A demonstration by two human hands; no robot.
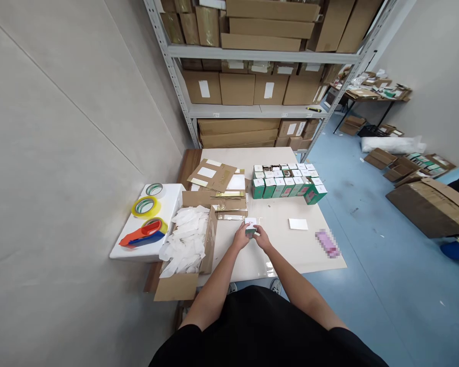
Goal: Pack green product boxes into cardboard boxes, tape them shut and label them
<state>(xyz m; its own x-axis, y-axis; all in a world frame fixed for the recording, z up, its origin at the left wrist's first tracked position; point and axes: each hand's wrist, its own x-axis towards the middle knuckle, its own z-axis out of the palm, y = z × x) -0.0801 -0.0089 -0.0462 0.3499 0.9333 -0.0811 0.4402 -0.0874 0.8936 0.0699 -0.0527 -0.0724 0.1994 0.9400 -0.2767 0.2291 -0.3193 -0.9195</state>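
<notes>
Just below the frame's centre, a small white-and-green box (250,222) sits between two partly curled hands, its long axis hard to tell. The left hand (241,237) grips its left side; the right hand (261,238) pinches near its lower right corner. Rows of green boxes (280,189) stand toward the upper right.

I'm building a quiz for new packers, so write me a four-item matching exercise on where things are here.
1. Small box
2. Crumpled white paper
3. Tape dispenser
4. Green-and-white boxes

A. On the white surface beside the wall
B. Grouped on the table
C. Between left hand and right hand
D. Inside the open cardboard box

Pairs: 1-C, 2-D, 3-A, 4-B
</notes>
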